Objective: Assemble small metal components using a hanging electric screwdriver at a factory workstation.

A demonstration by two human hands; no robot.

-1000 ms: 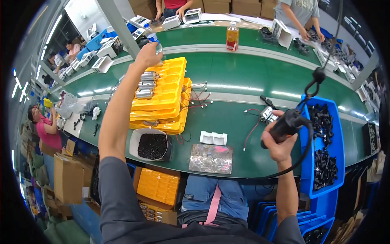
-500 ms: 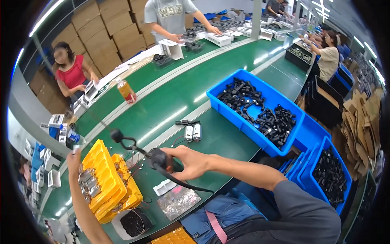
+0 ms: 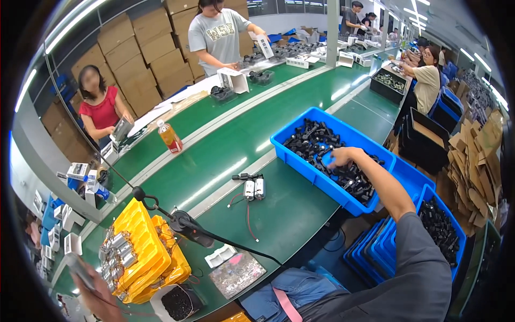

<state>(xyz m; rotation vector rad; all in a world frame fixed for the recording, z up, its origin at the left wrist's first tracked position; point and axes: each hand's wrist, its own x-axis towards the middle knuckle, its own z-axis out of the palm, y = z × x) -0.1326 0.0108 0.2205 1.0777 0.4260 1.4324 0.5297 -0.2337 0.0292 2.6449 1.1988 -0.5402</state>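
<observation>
Black parts (image 3: 351, 181), loose in a blue bin (image 3: 301, 167) on the green bench (image 3: 292, 212): likely light, stiff, best pinched mid-body. Right hand (image 3: 346, 156) over them, fingers part-curled, any hold too blurred to tell. Left hand (image 3: 99, 292), low left, closed round a smeared grey piece (image 3: 79, 271), kind indistinct.

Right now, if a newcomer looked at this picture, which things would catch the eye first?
Probably the large blue bin right of centre, full of small black parts, with the person's right hand at them. Next come the bright yellow trays stacked at lower left, with silver motors on top, and the amber bottle farther back, left of centre.
</observation>
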